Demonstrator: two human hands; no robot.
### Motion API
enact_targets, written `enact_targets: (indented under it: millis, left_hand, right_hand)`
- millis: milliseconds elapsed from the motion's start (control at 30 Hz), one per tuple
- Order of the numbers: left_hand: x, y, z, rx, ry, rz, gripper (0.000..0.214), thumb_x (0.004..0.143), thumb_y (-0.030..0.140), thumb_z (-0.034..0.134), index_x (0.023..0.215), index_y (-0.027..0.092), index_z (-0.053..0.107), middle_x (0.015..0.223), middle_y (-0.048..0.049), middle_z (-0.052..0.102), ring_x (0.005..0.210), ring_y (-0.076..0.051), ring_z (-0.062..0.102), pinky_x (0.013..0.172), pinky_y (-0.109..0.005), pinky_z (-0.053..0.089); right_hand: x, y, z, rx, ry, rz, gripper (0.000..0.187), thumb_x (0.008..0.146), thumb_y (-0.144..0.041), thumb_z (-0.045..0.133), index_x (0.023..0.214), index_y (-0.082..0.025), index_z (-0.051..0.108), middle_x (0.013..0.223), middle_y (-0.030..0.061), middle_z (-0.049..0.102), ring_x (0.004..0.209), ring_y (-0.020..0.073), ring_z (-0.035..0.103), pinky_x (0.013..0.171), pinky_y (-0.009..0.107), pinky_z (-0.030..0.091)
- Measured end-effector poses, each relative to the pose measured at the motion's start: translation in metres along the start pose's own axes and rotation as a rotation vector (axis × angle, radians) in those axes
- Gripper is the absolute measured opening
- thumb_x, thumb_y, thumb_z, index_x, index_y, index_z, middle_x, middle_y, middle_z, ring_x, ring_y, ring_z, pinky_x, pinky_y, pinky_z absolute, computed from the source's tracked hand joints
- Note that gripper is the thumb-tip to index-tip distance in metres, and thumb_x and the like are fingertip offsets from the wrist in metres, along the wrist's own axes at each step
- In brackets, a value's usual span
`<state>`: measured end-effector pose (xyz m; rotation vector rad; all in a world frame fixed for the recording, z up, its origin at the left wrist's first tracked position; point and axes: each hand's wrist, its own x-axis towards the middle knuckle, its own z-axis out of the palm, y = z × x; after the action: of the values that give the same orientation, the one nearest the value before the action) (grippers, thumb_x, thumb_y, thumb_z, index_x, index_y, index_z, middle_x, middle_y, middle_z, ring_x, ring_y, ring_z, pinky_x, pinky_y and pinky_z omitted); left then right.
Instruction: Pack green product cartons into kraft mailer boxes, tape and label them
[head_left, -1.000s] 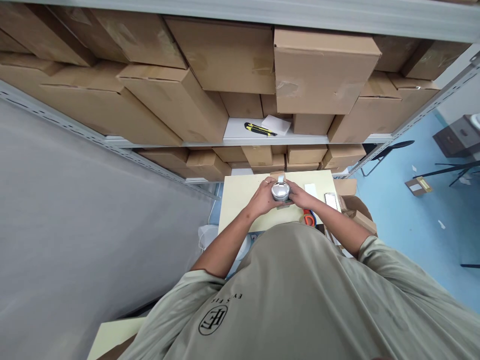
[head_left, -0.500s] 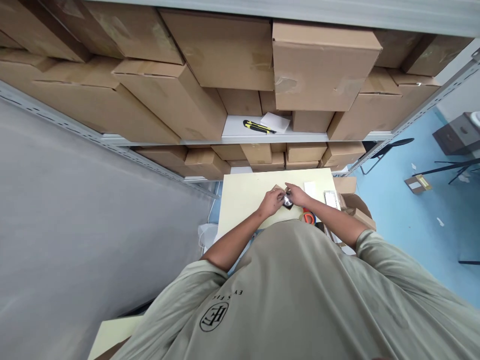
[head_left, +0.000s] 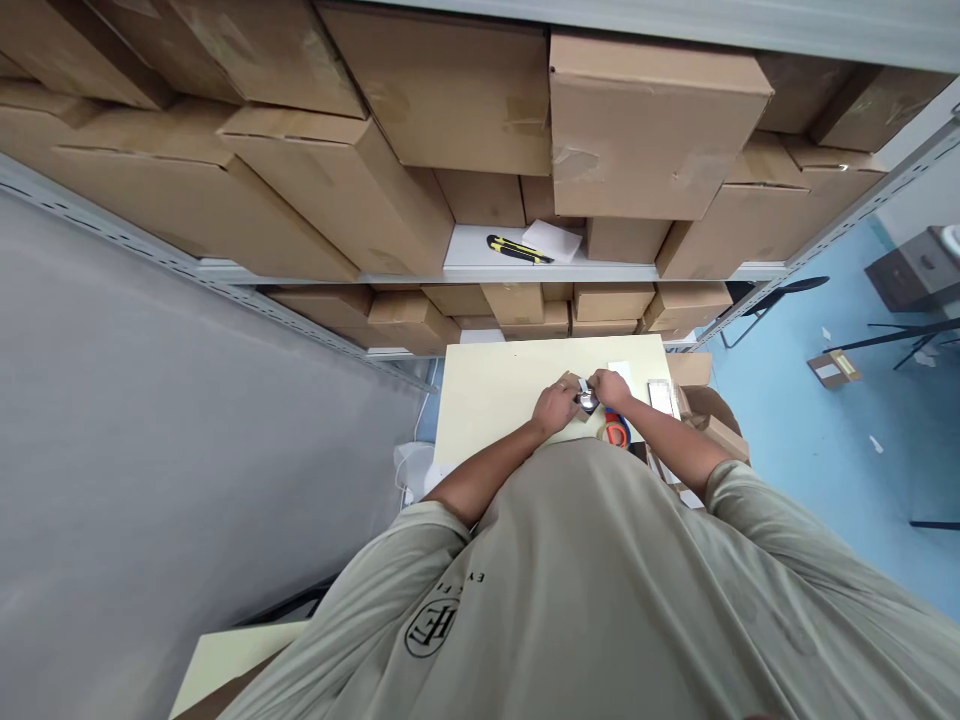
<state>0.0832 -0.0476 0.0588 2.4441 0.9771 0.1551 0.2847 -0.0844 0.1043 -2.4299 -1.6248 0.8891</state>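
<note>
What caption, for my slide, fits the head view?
Left hand, right hand hold a shiny round silver object above a pale yellow table.

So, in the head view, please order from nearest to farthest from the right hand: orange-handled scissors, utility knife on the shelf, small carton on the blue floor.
From the right hand:
1. Orange-handled scissors, on the table below it.
2. Utility knife, on the shelf ahead.
3. Small carton, on the floor at right.

A silver object (head_left: 588, 401) half hidden between the hands (head_left: 556, 408), too small to identify, upper cartons (head_left: 450, 90) cut off
</note>
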Motion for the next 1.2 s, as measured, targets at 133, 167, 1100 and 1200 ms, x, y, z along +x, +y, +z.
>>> enact_targets:
  millis: [133,167,1100,1200]
  left_hand:
    - [0.013,-0.004,0.006,-0.011,0.066,0.037,0.058,0.105,0.022,0.066,0.162,0.021,0.060,0.160,-0.0175,0.065,0.147,-0.034,0.064,0.121,-0.048,0.054]
    - [0.016,-0.005,0.007,-0.007,0.064,0.055,0.058,0.105,0.021,0.066,0.162,0.021,0.061,0.158,-0.0178,0.065,0.146,-0.034,0.064,0.121,-0.049,0.054]
    - [0.017,-0.045,-0.001,0.175,-0.181,0.542,0.093,0.098,0.065,0.080,0.173,0.018,0.055,0.181,-0.0178,0.050,0.174,-0.040,0.035,0.143,-0.055,0.028]
    - [0.013,-0.061,-0.004,0.175,-0.176,0.557,0.059,0.105,0.041,0.073,0.162,0.025,0.068,0.170,-0.0122,0.064,0.167,-0.033,0.048,0.139,-0.051,0.037]
  right_hand:
    - [-0.004,0.003,0.003,0.055,0.017,-0.006,0.024,0.112,-0.030,0.061,0.102,-0.019,0.080,0.101,0.0100,0.084,0.091,0.0207,0.075,0.070,0.025,0.044]
    - [-0.005,0.004,0.005,0.081,0.023,-0.009,0.027,0.113,-0.030,0.059,0.100,-0.019,0.079,0.098,0.0091,0.084,0.088,0.0199,0.073,0.069,0.025,0.043]
    - [-0.020,0.040,0.036,0.328,0.209,-0.016,0.024,0.111,-0.022,0.057,0.125,-0.022,0.077,0.117,0.0097,0.087,0.106,0.0243,0.081,0.089,0.029,0.058]
    - [-0.030,0.045,0.050,0.394,0.209,-0.136,0.035,0.112,-0.023,0.055,0.140,-0.024,0.075,0.133,0.0093,0.086,0.122,0.0249,0.081,0.106,0.036,0.062]
